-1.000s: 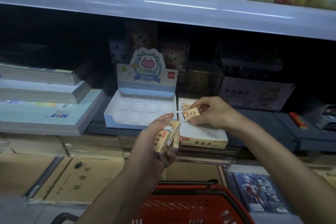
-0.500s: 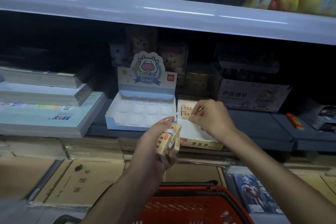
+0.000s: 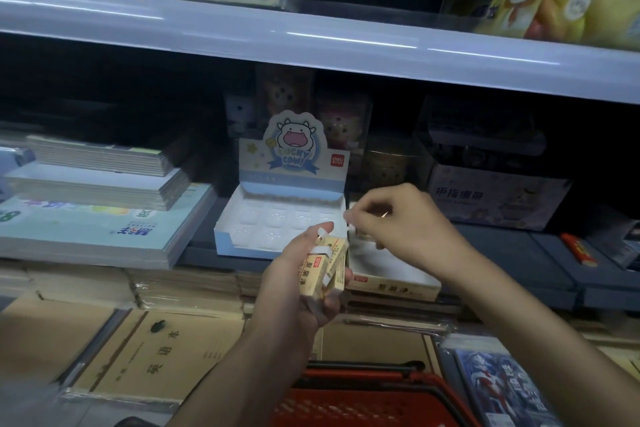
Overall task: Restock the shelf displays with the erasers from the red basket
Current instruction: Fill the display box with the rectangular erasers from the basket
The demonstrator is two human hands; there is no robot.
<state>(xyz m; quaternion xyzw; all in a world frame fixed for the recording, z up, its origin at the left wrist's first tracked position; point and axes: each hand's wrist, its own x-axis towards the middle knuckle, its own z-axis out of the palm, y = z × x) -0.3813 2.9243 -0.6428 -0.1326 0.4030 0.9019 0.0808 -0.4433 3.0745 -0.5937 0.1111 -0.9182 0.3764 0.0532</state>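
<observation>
left hand (image 3: 294,291) grip holds stack of erasers (image 3: 323,265), cream-yellow sleeves, red logo, white ends, just in front of yellow display box (image 3: 391,274) on shelf (image 3: 502,253); right hand (image 3: 401,222) curled above box, can't tell if grip holds anything

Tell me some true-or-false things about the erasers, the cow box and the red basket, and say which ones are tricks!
1. The left hand holds several yellow-sleeved rectangular erasers. True.
2. The blue-and-white cardboard cow display box is packed full. False: its white tray pockets look empty.
3. The red plastic mesh basket sits on the top shelf. False: it is low down, beneath both hands.
4. The right hand hovers over the shallow yellow-fronted eraser box. True.
</observation>
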